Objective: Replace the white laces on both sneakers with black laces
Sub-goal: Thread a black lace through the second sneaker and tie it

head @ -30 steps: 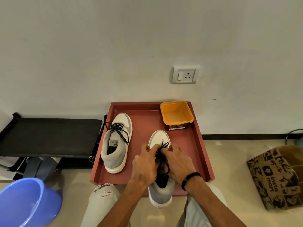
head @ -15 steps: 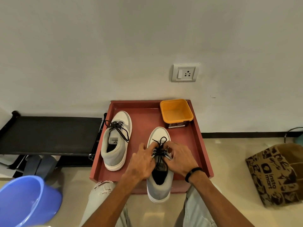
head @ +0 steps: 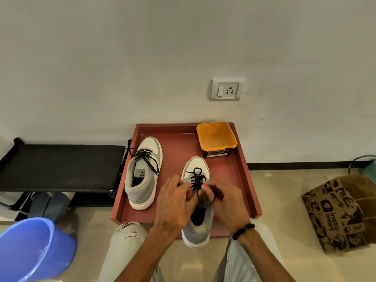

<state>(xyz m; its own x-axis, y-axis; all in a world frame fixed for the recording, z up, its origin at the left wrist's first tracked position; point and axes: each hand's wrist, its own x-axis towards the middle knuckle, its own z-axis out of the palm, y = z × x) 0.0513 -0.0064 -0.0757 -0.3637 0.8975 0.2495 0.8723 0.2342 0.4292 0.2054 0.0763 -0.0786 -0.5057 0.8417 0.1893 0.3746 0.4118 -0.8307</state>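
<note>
Hands (head: 203,200) now lower on laces (head: 196,179).

Two grey-and-white sneakers are lying on a red tray (head: 242,171), toes pointing toward the wall. The left sneaker (head: 143,174) is sitting fully on the tray, its black lace (head: 146,158) tied. The right sneaker (head: 197,202) is overhanging the near rim at the heel, its black lace (head: 195,179) threaded across the eyelets.

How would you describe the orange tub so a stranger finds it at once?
Find the red tray on the floor against the wall. The orange tub sits in its far right corner, below the wall socket. Unlike the two sneakers nearby, it is square, open-topped and empty.
</note>
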